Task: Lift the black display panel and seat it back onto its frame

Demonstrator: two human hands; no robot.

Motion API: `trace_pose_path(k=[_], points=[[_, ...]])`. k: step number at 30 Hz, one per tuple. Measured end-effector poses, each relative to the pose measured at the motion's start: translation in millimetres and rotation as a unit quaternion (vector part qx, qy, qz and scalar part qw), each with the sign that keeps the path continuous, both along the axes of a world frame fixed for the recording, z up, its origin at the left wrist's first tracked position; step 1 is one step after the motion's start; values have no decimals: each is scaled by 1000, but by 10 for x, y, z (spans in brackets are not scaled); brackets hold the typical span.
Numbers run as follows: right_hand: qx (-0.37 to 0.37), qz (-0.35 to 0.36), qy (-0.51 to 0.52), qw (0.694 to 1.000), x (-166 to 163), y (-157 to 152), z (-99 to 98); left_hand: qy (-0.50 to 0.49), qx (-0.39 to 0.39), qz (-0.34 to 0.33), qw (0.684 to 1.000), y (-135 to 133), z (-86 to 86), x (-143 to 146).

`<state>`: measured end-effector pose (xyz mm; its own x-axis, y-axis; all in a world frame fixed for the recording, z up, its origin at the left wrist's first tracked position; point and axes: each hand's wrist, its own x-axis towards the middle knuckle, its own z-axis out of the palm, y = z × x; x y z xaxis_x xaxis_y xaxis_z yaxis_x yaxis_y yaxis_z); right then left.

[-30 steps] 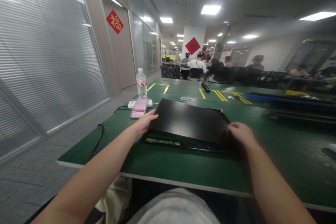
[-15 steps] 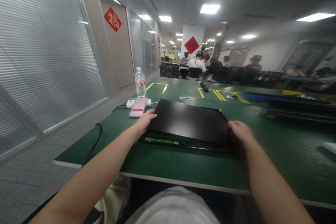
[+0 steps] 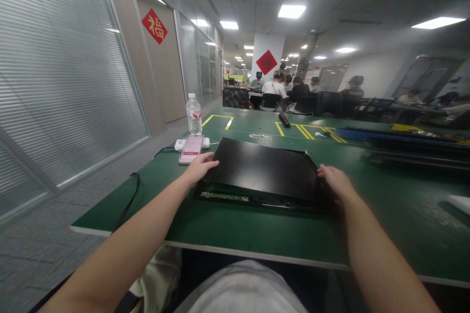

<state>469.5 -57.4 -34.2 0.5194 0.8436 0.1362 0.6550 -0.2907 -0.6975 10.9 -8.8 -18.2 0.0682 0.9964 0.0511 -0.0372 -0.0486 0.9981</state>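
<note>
A flat black display panel (image 3: 257, 164) lies slightly askew over a thin black frame (image 3: 271, 203) on the green table. My left hand (image 3: 198, 168) grips the panel's left edge, thumb on top and fingers underneath. At the right edge, my right hand (image 3: 335, 181) is closed with its fingertips pinching the panel's border; whether it also holds the frame is hard to see. Along the near side, a strip of green circuit board (image 3: 225, 196) shows in the gap below the panel. Most of the frame is hidden under the panel.
To the left stand a water bottle (image 3: 194, 115), a phone (image 3: 191, 149) and a white power strip (image 3: 206, 142). A dark ridged object (image 3: 284, 120) lies at the back near yellow tape marks (image 3: 281, 129). Dark panels (image 3: 414, 149) are stacked at right. People sit farther off.
The view has shifted slightly. The frame under the panel has slid a little left, so its near left corner sticks out more. Both hands keep their places at the panel's edges.
</note>
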Motion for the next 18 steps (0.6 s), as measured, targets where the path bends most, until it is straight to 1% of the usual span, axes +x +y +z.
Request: trace_pose_path(k=[2, 4, 7, 12, 18], points=[[-1, 1, -2, 1000, -9, -10, 7, 80, 44, 38, 995, 29, -31, -33], [-5, 3, -2, 1000, -20, -22, 21, 146, 92, 58, 983, 62, -62, -62], [-15, 8, -3, 1000, -28, -33, 38, 205, 132, 42, 969, 117, -111, -91], [-24, 5, 9, 1000, 3, -14, 12, 281, 155, 22, 947, 188, -171, -101], [-7, 4, 11, 1000, 53, 33, -38, 448, 157, 0, 880, 193, -157, -96]])
